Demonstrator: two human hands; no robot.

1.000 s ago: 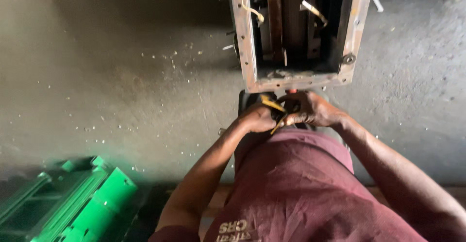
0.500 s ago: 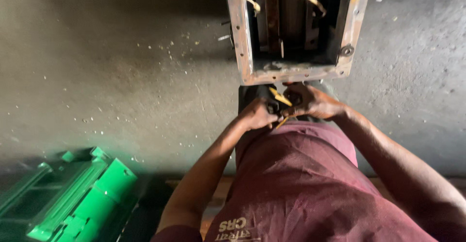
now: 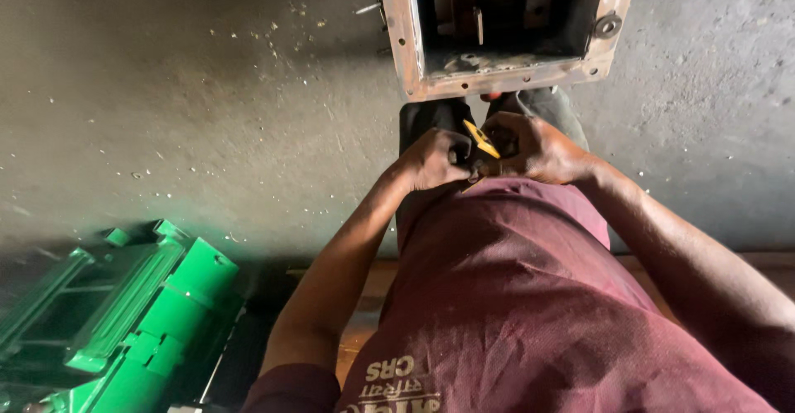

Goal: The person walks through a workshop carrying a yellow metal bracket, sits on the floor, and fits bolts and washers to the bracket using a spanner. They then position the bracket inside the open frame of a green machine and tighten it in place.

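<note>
Head view, yellow strip (image 3: 481,138) between both hands' fingers (image 3: 457,151)

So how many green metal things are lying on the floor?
1 that I can tell: the green metal frame lies at the lower left of the floor, away from both hands, which hold a yellow piece. Its lower end runs out of view, so more may be hidden.

Rusty open metal box frame (image 3: 411,57) on speckled concrete floor (image 3: 190,107); green metal machine part (image 3: 124,297) lower left.
</note>
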